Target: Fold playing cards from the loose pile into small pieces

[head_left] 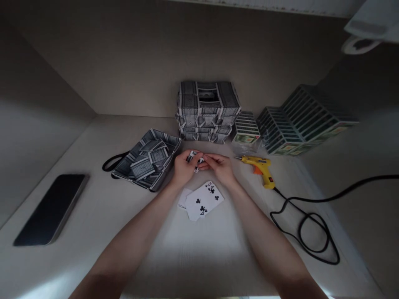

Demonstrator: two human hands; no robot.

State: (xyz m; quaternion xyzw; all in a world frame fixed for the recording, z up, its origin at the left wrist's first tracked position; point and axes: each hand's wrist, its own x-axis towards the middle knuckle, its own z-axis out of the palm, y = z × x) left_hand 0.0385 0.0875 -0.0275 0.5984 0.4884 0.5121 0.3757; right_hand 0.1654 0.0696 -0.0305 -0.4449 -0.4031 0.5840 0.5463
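Observation:
Near the middle of the table, my left hand and my right hand are closed on a small folded playing card, which shows white with black marks between the fingers. Much of it is hidden by the fingers. Just below my hands lie several loose playing cards, face up, with a four of clubs on top. To the left of my left hand stands an open box made of cards, holding several cards with their backs up.
A bag-like stack built of cards stands behind my hands. Boxed card decks and larger deck stacks line the right. A yellow glue gun lies right, its black cord looped. A phone lies left.

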